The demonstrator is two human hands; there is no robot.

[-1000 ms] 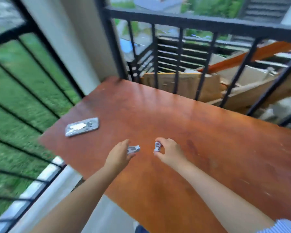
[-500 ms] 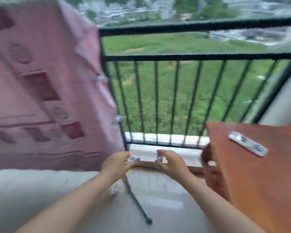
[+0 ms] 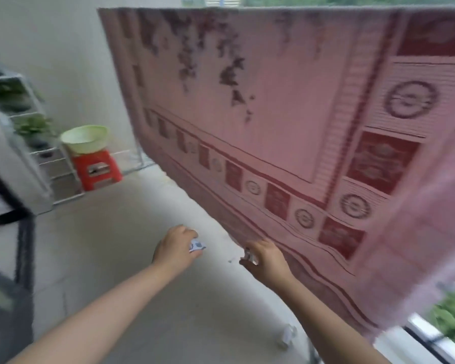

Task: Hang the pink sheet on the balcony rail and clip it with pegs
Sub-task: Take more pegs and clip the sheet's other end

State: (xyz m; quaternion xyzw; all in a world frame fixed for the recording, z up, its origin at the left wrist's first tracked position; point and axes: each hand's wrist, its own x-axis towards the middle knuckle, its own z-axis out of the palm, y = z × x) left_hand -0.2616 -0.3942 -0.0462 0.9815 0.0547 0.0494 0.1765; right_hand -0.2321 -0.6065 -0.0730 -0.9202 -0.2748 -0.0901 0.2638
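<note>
The sheet (image 3: 286,106) hangs draped over the rail, spread wide on the right. It looks soft, light and likely to slide, so I judge the folded top edge is where pegs should bite. My left hand (image 3: 175,249) pinches one peg (image 3: 197,245); my right hand (image 3: 267,258) pinches another peg (image 3: 249,256), both low and near.
</note>
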